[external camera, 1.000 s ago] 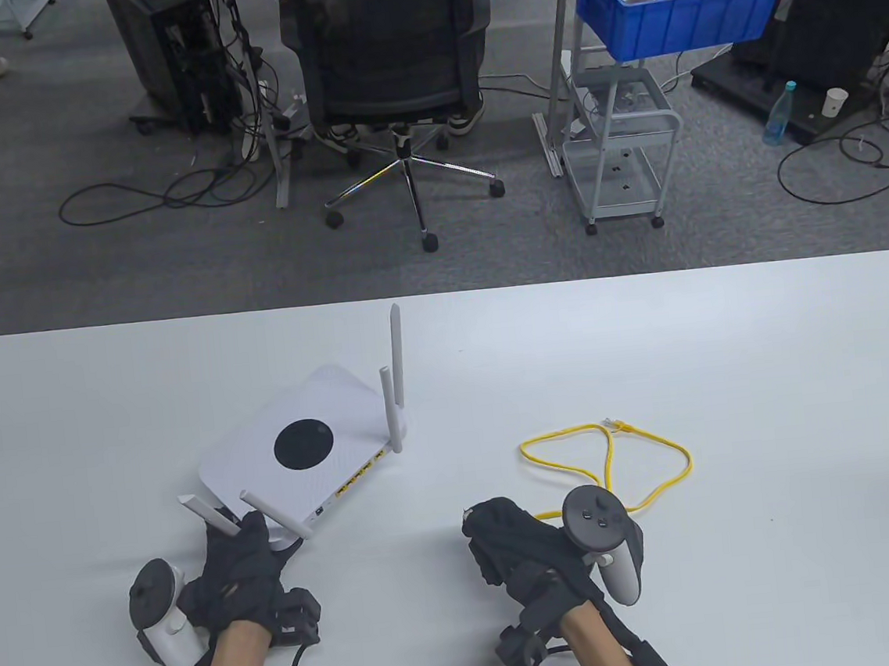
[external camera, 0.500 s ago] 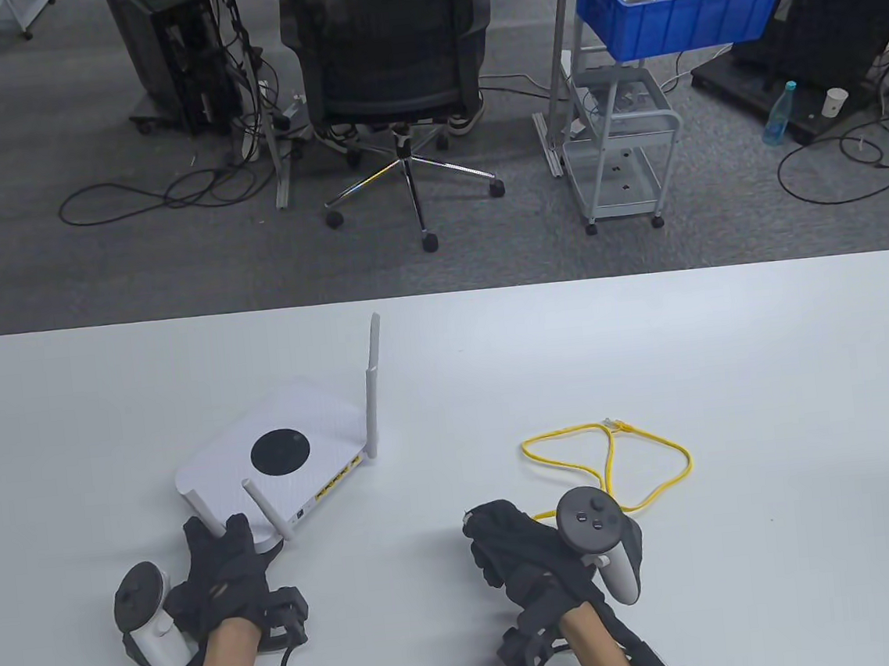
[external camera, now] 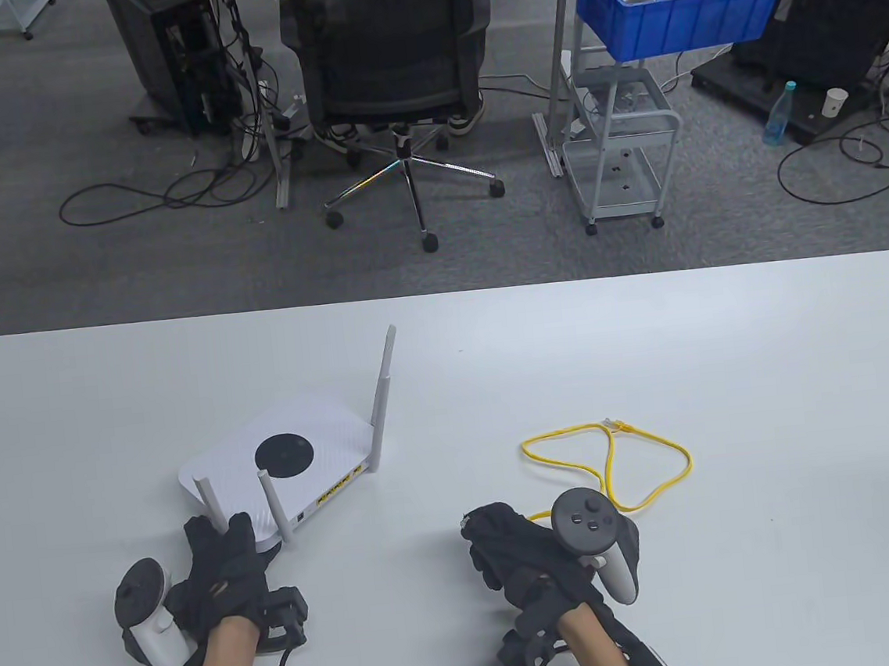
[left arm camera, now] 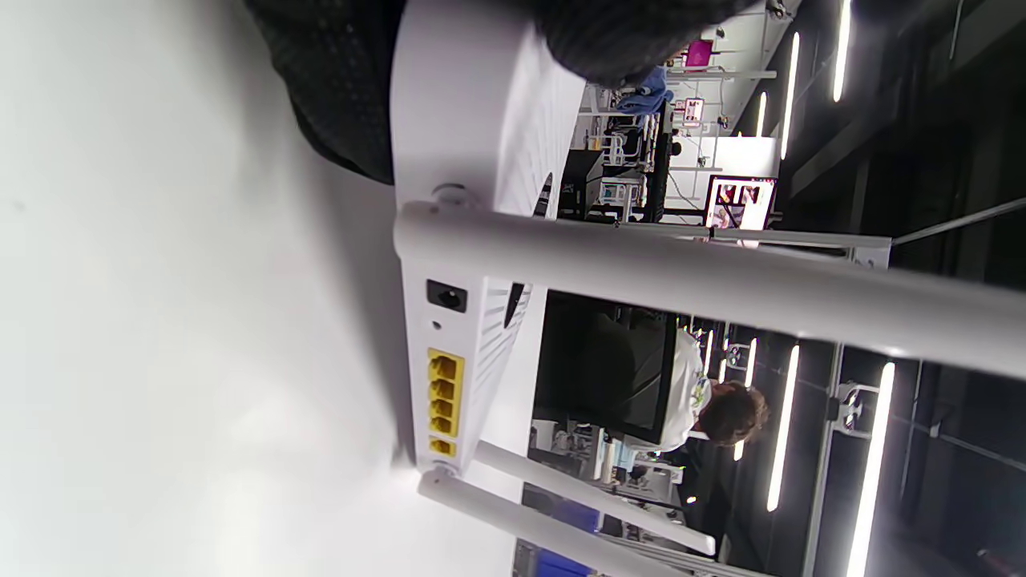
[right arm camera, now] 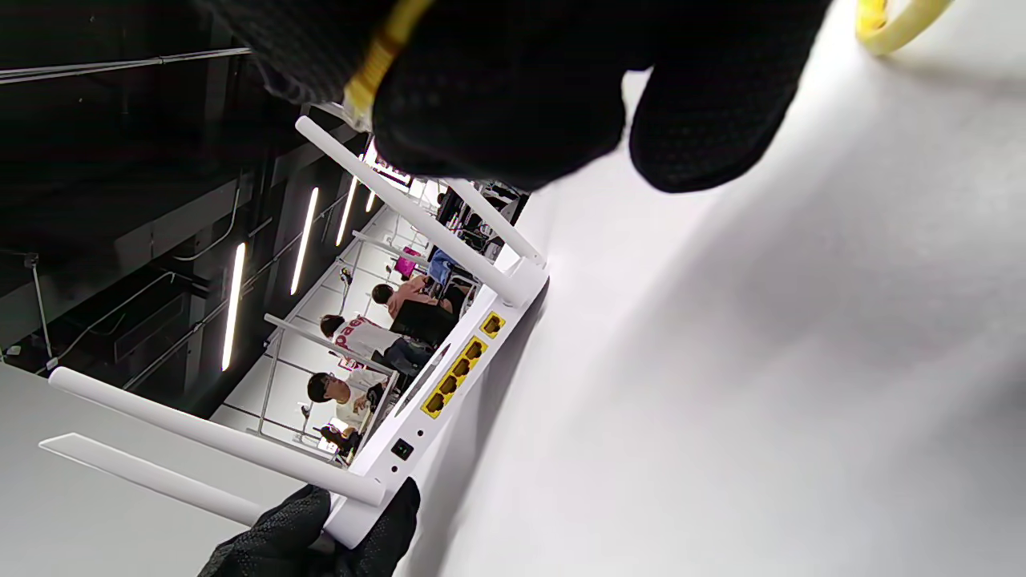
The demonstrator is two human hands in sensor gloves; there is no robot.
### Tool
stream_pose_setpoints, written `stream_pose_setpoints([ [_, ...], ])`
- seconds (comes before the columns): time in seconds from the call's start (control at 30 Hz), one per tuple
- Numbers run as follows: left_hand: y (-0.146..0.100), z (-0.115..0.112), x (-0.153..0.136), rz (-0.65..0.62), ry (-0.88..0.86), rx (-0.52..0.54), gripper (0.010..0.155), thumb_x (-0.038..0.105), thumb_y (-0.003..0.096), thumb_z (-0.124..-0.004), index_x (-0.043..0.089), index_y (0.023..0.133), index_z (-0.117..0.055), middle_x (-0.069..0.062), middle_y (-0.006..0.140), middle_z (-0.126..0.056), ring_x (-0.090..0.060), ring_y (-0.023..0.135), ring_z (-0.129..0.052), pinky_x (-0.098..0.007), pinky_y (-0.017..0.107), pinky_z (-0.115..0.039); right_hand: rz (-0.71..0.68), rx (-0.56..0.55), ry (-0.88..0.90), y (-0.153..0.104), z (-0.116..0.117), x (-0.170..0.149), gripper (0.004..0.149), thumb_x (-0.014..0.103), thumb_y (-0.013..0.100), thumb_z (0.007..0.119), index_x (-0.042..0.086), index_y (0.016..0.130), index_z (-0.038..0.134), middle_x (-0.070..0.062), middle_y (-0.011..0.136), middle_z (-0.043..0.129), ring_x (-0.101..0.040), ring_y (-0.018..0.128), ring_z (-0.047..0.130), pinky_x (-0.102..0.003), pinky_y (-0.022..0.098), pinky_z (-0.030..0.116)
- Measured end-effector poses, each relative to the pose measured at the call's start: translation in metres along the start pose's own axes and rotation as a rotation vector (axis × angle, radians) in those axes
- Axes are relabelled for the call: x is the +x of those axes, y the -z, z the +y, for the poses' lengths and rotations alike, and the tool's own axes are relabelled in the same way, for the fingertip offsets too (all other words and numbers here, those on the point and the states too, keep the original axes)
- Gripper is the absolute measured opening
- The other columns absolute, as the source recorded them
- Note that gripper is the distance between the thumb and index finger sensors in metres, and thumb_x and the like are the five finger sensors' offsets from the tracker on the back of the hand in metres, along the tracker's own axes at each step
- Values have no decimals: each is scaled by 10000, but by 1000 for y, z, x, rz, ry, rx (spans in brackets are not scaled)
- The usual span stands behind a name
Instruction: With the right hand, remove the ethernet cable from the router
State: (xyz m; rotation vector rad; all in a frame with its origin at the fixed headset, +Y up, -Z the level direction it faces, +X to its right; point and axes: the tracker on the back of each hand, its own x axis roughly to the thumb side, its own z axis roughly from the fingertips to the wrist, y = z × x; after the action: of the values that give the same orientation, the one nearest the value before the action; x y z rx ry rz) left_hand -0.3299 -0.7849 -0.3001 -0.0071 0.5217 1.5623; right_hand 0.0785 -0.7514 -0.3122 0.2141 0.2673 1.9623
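The white router with a black disc on top lies on the table at the left, its antennas raised. My left hand grips its near corner; it also shows in the left wrist view. The yellow ports are empty, as also seen in the right wrist view. The yellow ethernet cable lies looped on the table at the right. My right hand is closed and pinches one end of the cable between its fingers, apart from the router.
The white table has its far edge at mid-frame. Beyond it on the floor stand an office chair, a grey cart carrying a blue bin, and loose floor cables.
My left hand has drawn the router left and toward me, then turned it, so the antennas swung. My right hand and the cable have hardly moved.
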Motion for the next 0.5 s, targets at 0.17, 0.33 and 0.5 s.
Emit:
stream_pose_setpoints([
  [0.17,-4,-4,10,-31,200,44,710,345,651,-621,230,1098,-82,-275,1170,-329,-320,1059,-740,-363,741,-811,0,6,-19,0,1,0,541,426,577,650,18,930,693,-104,664,877,-110,390,916,-507,579,787],
  [0.33,-9,-6,23,-31,498,109,644,407,645,-617,318,1133,-207,-256,1194,-312,-367,1094,-639,-445,769,-721,2,10,-42,0,2,0,541,425,577,648,17,930,694,-105,664,877,-112,391,916,-509,579,786],
  [0.5,-10,-8,30,1,775,162,607,452,642,-615,309,1152,-318,-180,1235,-186,-439,1155,-353,-551,831,-516,0,10,-57,0,2,1,540,423,577,649,17,930,695,-106,664,877,-114,390,917,-510,579,786],
])
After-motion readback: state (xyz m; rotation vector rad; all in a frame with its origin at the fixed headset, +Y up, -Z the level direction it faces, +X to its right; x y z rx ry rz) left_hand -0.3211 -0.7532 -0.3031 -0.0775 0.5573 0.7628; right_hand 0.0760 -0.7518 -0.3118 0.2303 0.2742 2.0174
